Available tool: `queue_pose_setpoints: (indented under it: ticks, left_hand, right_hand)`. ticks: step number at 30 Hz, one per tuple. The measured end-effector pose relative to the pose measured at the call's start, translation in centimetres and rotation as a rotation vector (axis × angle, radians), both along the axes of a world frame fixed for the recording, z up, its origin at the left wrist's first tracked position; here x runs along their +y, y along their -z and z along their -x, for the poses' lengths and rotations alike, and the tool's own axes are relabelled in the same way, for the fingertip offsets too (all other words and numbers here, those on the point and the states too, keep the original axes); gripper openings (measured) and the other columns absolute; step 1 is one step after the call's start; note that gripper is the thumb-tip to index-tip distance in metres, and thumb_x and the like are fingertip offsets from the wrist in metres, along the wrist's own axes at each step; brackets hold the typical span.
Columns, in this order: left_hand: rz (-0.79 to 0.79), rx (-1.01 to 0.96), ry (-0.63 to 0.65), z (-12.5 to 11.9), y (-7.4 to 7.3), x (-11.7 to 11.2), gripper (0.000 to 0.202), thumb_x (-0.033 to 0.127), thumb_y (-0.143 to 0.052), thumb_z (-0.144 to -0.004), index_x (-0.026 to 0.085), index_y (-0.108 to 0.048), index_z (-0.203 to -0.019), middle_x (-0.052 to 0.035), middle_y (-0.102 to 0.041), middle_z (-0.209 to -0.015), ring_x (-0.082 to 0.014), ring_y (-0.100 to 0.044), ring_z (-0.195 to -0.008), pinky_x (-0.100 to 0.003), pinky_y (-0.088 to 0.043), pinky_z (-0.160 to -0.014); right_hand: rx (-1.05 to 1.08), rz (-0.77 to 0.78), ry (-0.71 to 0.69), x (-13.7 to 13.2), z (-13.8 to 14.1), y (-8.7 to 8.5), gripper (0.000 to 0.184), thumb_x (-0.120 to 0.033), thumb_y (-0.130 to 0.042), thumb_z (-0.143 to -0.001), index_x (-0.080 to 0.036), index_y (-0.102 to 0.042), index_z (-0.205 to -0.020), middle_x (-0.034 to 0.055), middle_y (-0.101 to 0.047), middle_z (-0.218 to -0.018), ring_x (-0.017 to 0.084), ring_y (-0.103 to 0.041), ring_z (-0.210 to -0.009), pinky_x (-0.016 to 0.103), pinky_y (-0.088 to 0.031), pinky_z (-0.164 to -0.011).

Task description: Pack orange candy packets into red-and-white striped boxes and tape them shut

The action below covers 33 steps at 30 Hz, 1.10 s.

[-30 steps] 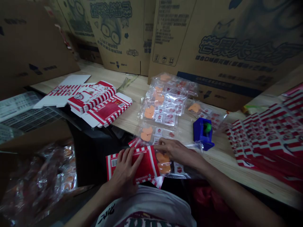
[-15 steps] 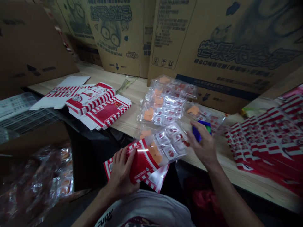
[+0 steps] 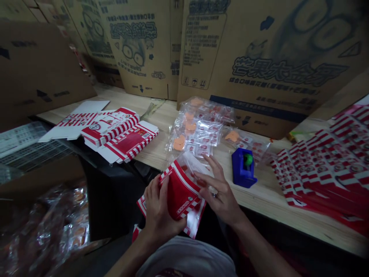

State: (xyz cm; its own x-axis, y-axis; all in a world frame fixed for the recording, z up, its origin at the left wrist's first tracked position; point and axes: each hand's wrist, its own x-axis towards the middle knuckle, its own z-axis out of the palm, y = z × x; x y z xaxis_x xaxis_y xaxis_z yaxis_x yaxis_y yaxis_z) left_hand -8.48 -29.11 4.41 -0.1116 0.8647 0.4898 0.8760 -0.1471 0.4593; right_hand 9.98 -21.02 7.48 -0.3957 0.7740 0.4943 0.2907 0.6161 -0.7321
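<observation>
Gripping a red-and-white striped carton [image 3: 180,196] in my left hand [image 3: 158,215], I hold it tilted up off the table, with my fingers curled around its near side. My right hand [image 3: 217,196] is open, its fingers [image 3: 203,181] spread against a clear plastic bag [image 3: 190,163] that sticks out from the carton's far end. Low on my left, more filled bags [image 3: 43,234] sit in a heap. Just past my right hand stands a blue tape dispenser [image 3: 243,168] on the wooden table [image 3: 160,115]. Beyond lie bags of orange pieces [image 3: 196,125], with folded cartons [image 3: 121,134] leftward, flat cartons [image 3: 323,169] rightward, and printed cardboard sheets [image 3: 259,50] behind.
</observation>
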Motion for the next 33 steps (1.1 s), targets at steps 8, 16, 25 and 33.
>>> queue_pose_setpoints:
  ticks: [8, 16, 25, 33]
  left_hand:
    - [0.113, -0.383, -0.053, -1.3, 1.1, -0.2, 0.118, 0.048, -0.081, -0.059, 0.019, -0.013, -0.151, -0.0206, -0.039, -0.143, -0.0408, -0.041, -0.129, -0.06, -0.035, -0.104]
    - [0.347, -1.052, 0.35, 1.9, 3.6, 1.3, 0.084, 0.035, -0.064, -0.084, 0.025, -0.017, -0.153, -0.0123, -0.036, -0.153, -0.0309, -0.039, -0.137, -0.044, -0.036, -0.111]
    - [0.438, -1.312, 0.461, 2.0, 3.3, 1.9, 0.079, 0.026, -0.073, -0.077, 0.027, -0.033, -0.145, -0.0123, -0.044, -0.147, -0.0321, -0.05, -0.128, -0.042, -0.048, -0.1]
    - [0.489, -1.182, 0.475, 2.4, 3.3, 2.3, 0.045, 0.029, -0.08, -0.069, 0.019, -0.057, -0.107, -0.0018, -0.063, -0.091, -0.0155, -0.062, -0.073, -0.026, -0.051, -0.066]
  right_hand:
    - [0.579, 0.532, 0.169, -2.8, 1.9, 3.5, 0.079, -0.028, -0.074, -0.079, -0.03, -0.029, -0.144, 0.0103, -0.061, -0.121, 0.023, -0.066, -0.099, 0.036, -0.057, -0.084]
    - [0.575, 0.792, -0.129, -1.9, -1.2, 6.4, 0.068, -0.027, -0.069, -0.084, -0.032, -0.033, -0.141, 0.0069, -0.059, -0.129, 0.022, -0.063, -0.111, 0.037, -0.051, -0.095]
    - [0.444, 0.654, 0.061, -2.8, -0.6, 7.4, 0.067, -0.034, -0.068, -0.083, -0.025, -0.035, -0.141, 0.01, -0.051, -0.14, 0.026, -0.053, -0.125, 0.04, -0.046, -0.102]
    - [0.21, 0.427, 0.16, -2.9, -0.3, 6.9, 0.027, -0.033, -0.062, -0.084, -0.021, -0.056, -0.108, 0.0046, -0.064, -0.101, 0.021, -0.062, -0.091, 0.031, -0.05, -0.082]
